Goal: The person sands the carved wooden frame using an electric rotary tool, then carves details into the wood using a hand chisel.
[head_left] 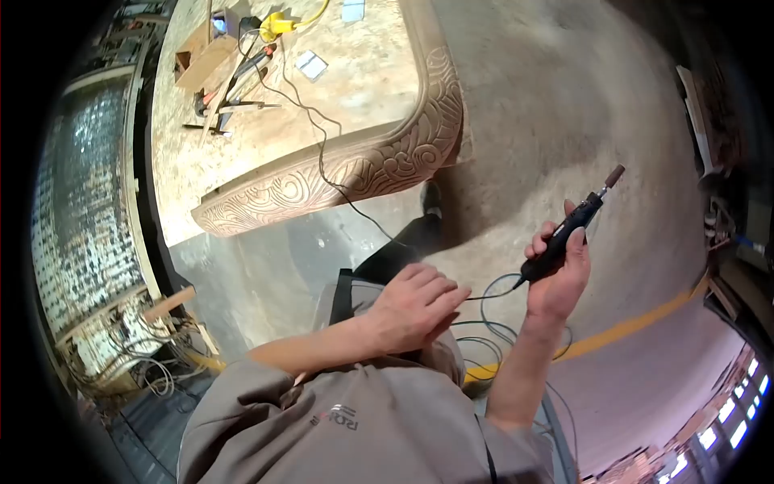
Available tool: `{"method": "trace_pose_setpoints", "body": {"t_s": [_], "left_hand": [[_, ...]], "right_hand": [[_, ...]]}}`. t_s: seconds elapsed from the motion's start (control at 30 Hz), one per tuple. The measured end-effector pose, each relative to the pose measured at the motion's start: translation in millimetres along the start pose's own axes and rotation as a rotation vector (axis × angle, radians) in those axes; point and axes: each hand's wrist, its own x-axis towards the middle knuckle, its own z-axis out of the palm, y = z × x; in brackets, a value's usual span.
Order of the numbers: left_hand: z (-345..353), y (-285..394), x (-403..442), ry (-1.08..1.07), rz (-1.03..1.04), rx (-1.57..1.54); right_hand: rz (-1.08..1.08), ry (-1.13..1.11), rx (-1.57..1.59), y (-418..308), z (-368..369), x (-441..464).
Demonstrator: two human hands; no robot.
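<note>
My right hand (560, 270) is wrapped around a black handheld rotary tool (562, 242), held out to the right above the floor. A brown cylindrical sanding bit (614, 176) sits at its upper end, pointing up and away. From the lower end a thin cord (493, 297) runs to my left hand (413, 305), which is closed on it in front of my body. Beyond my hands, a curved wooden piece with carved scrolls (322, 173) lies along the near and right edges of a workbench (363, 64). Neither hand touches the carving.
Pliers (256, 60) and other hand tools lie on the bench beside a wooden box (205, 60). A yellow connector (276, 27) is at the back, and a dark cable (322, 153) crosses the carving. Coiled cords (484, 347) hang near my right side. A rack (85, 202) stands left.
</note>
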Motion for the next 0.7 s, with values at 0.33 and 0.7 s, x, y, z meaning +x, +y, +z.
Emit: {"method": "trace_pose_setpoints", "body": {"t_s": [0.33, 0.7], "left_hand": [[21.4, -22.2, 91.0, 0.318, 0.026, 0.075], [65.5, 27.0, 96.3, 0.646, -0.465, -0.031]], "right_hand": [[0.217, -0.109, 0.012, -52.1, -25.5, 101.9], [0.381, -0.587, -0.09, -78.6, 24.6, 186.9]]}}
